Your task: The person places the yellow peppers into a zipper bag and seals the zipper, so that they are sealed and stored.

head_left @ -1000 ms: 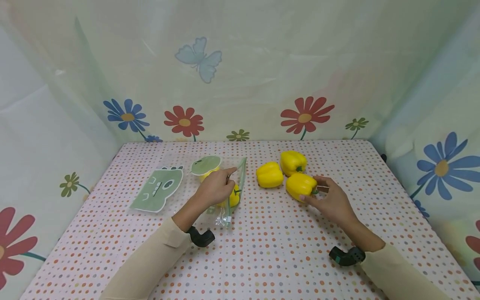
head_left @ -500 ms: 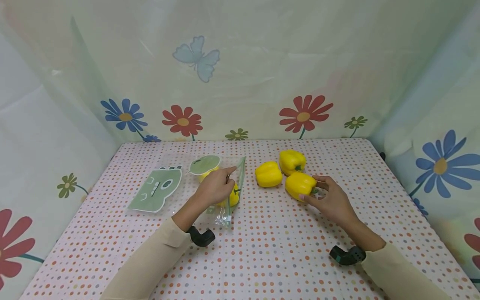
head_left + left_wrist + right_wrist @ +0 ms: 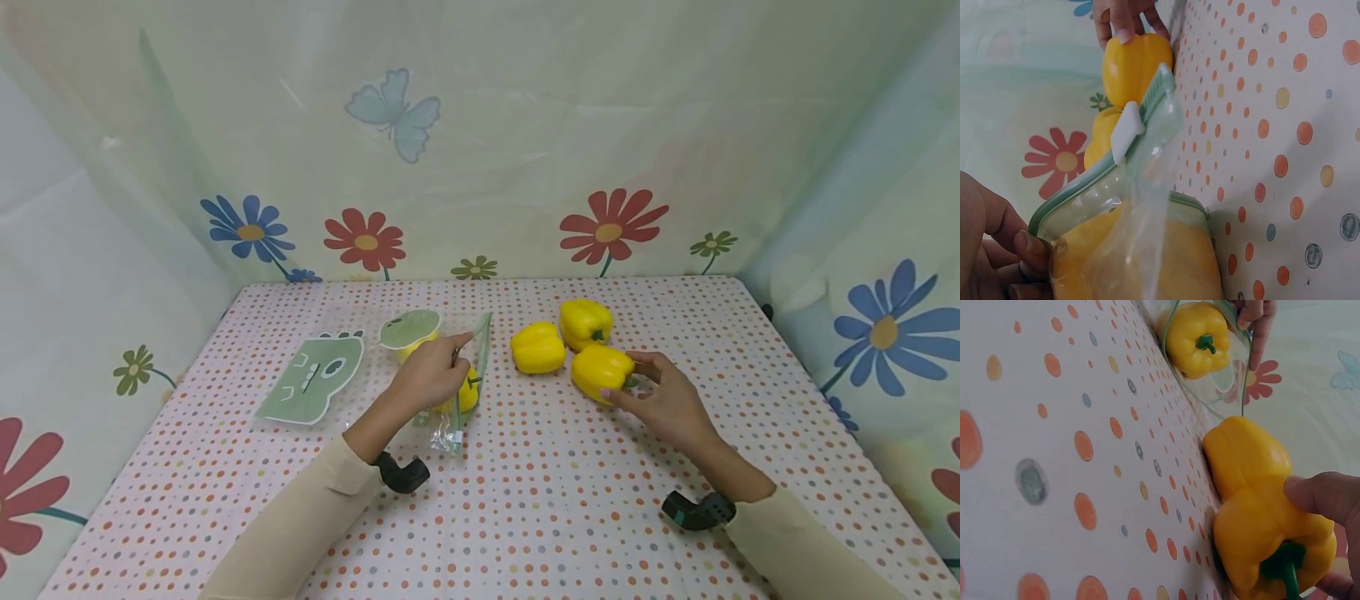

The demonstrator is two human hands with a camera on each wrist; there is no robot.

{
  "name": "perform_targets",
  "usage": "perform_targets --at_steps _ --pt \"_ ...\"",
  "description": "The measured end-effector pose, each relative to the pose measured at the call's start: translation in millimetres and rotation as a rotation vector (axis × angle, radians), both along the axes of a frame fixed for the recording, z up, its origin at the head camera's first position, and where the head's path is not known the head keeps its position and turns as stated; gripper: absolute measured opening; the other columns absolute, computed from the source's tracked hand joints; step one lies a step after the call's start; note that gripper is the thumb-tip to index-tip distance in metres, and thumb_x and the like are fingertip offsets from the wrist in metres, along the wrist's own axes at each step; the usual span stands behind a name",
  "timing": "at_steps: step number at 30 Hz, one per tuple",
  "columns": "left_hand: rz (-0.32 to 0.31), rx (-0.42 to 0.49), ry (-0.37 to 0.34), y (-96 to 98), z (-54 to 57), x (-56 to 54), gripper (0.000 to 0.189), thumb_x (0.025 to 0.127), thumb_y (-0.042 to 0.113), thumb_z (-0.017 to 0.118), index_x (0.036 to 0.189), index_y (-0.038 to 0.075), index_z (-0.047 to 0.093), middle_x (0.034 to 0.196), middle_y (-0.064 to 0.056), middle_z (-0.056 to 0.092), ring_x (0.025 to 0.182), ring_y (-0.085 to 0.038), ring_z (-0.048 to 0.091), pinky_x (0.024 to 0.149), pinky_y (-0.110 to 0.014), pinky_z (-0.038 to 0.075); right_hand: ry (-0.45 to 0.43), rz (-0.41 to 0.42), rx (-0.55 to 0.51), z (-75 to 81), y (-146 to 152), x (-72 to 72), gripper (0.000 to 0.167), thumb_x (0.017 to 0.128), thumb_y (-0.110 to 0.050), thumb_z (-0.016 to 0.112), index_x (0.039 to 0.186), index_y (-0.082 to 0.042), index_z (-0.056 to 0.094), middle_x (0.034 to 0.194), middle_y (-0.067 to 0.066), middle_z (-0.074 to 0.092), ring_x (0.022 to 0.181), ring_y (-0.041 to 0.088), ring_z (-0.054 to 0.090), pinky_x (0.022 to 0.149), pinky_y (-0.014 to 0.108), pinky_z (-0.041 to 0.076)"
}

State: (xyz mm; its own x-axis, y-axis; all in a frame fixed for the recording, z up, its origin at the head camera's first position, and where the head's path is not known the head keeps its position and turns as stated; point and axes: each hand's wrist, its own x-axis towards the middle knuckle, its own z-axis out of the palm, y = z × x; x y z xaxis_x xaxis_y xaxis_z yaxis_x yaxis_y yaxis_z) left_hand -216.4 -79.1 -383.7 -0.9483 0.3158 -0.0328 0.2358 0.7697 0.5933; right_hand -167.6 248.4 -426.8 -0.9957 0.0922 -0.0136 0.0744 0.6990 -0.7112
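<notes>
My left hand (image 3: 430,373) pinches the upper rim of a clear zip bag (image 3: 459,446) with a green seal and a white slider. The bag's mouth gapes toward the right. A yellow bell pepper (image 3: 1194,340) with a green stem lies inside it; more yellow shows behind the hand. My right hand (image 3: 667,404) grips another yellow bell pepper (image 3: 600,372) by its stem end, thumb on one side and fingers on the other. In the right wrist view this pepper sits on or just above the table; I cannot tell which.
Two more yellow bell peppers stand close by, a left one (image 3: 538,348) and a rear one (image 3: 586,324). A green cartoon face (image 3: 315,379) is printed on clear plastic at the left. Dotted cloth covers the table (image 3: 525,517), and a flowered curtain (image 3: 510,125) hangs behind.
</notes>
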Motion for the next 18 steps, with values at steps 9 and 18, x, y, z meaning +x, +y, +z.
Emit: perform_targets --at_steps 9,18 --pt "-0.013 0.008 0.011 -1.2 0.0 -0.5 0.051 0.095 0.016 0.046 0.145 0.011 0.050 0.048 0.005 0.033 0.041 -0.011 0.031 0.040 -0.022 0.028 0.015 -0.016 0.019 1.6 -0.7 0.2 0.091 0.083 -0.051 0.072 0.149 -0.002 0.033 0.143 0.029 0.046 0.126 0.044 0.048 0.093 0.055 0.049" --pt "-0.005 0.003 0.005 -1.0 0.5 0.6 0.051 0.094 0.016 0.046 0.145 0.010 0.050 0.049 0.004 0.033 0.041 -0.011 0.032 0.040 -0.021 0.028 -0.001 -0.011 -0.072 5.8 -1.6 3.1 0.089 0.085 -0.046 0.072 0.150 -0.002 0.029 0.142 0.029 0.041 0.108 0.043 0.063 0.076 0.042 0.060"
